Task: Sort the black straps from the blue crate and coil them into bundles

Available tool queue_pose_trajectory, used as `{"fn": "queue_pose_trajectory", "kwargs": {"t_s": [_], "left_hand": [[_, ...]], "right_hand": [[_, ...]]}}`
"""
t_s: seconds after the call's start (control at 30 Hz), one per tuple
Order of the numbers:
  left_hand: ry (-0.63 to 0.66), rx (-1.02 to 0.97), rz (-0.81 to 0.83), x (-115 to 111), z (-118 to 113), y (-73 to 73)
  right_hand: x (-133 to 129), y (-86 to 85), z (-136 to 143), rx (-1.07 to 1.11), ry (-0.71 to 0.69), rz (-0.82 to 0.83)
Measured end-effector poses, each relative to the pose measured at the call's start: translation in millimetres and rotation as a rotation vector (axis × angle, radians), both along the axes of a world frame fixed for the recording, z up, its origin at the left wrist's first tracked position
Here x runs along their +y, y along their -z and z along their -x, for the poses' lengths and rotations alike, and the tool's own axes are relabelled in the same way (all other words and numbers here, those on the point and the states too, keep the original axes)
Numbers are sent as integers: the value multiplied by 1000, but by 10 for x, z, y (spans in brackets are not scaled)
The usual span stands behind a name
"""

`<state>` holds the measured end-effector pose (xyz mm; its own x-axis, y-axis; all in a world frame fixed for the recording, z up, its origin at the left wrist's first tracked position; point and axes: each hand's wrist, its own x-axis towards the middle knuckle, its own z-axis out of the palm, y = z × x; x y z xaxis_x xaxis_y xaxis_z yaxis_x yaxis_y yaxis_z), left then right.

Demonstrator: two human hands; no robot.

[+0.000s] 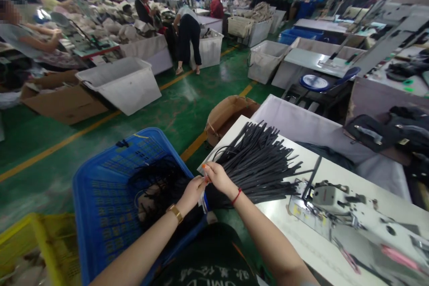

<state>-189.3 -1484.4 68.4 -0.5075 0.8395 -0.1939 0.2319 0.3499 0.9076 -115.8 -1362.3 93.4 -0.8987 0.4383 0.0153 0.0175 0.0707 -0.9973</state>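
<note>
My left hand point(195, 193) and my right hand point(217, 178) meet at the near left corner of the white table point(284, 228), fingertips pinched together. Between them they grip a thin whitish strip point(202, 201) that hangs down below the fingers. Right beside my right hand, a large bundle of black straps point(258, 165) lies fanned out on the table. Under and left of my left hand is a blue basket point(100, 214) with dark cords point(161, 174) inside.
A sewing machine point(351, 210) stands on the table at the right. Beyond the table are a round cardboard container point(214, 120) and a lilac-lined bin point(284, 114). A yellow crate point(43, 241) is at the lower left. Several people work in the background, one bending over a white bin point(212, 49).
</note>
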Motion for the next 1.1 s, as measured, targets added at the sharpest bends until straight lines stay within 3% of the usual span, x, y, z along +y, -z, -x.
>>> {"fn": "queue_pose_trajectory", "kwargs": {"t_s": [0.13,0.2,0.27,0.37,0.4,0.47,0.57,0.63,0.87,1.1], "left_hand": [[137,-15,-26,95,-87,-7],[140,-15,-3,96,-79,25],[98,-10,33,81,-59,81],[24,-19,79,59,-66,182],[11,-25,89,55,-84,214],[0,-40,102,60,-136,266],[-13,-63,117,95,-226,305],[-26,-75,134,133,-281,307],[-73,-115,192,271,-364,336],[-92,-216,218,394,-235,552]], "right_hand": [[-63,-108,-250,14,107,-31],[-93,-117,-426,58,190,-43],[-187,-20,-684,101,360,-40],[-561,424,-1151,-29,630,9],[-747,638,-1284,-145,673,42],[-1153,1085,-1448,-397,621,105],[-1635,1604,-1401,-409,600,102],[-1767,1781,-1270,-374,640,102],[-1605,1889,-1189,-118,508,266],[-1545,1892,-1024,-14,581,878]]}}
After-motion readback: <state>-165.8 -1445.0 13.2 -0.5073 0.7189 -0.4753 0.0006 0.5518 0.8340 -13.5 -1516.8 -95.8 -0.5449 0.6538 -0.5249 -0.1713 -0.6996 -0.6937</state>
